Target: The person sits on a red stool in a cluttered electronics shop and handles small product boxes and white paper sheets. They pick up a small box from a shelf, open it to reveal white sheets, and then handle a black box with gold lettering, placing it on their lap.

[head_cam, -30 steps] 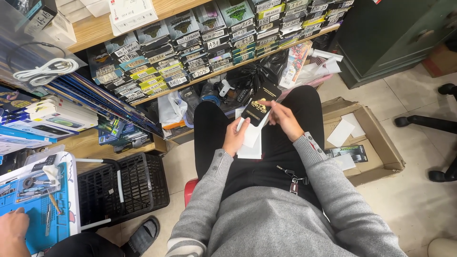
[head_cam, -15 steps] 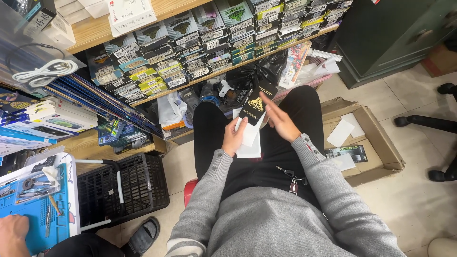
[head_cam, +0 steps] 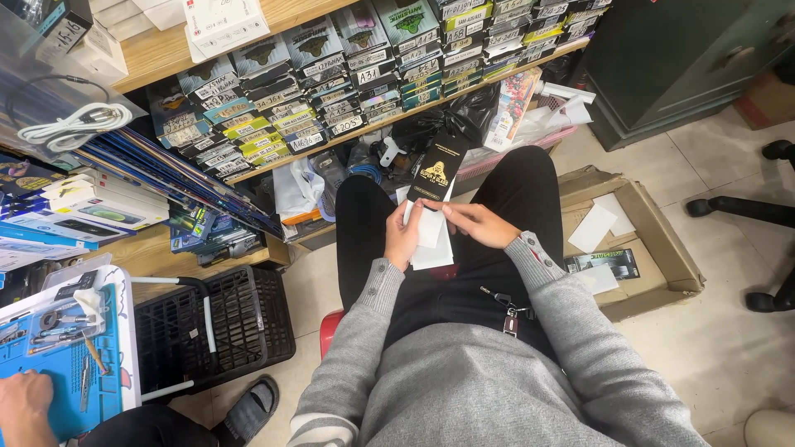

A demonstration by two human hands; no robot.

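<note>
I sit on a red stool with my legs in black trousers stretched toward the shelves. A slim black packet with a gold emblem (head_cam: 436, 170) stands upright over my lap. My left hand (head_cam: 403, 236) holds its lower edge together with white flat sheets (head_cam: 432, 242) that lie against my thigh. My right hand (head_cam: 476, 223) pinches the packet's bottom right corner from the other side. Both sleeves are grey knit.
Wooden shelves (head_cam: 166, 58) packed with small labelled boxes rise ahead. An open cardboard box (head_cam: 654, 240) with white sheets lies on the floor at right. A black plastic crate (head_cam: 215, 327) stands at left. Another person's hand (head_cam: 25, 406) rests on a blue work mat (head_cam: 62, 364) with small tools.
The black packet has risen slightly and turned more upright in front of me. My right hand slid down from its side to its lower corner.
</note>
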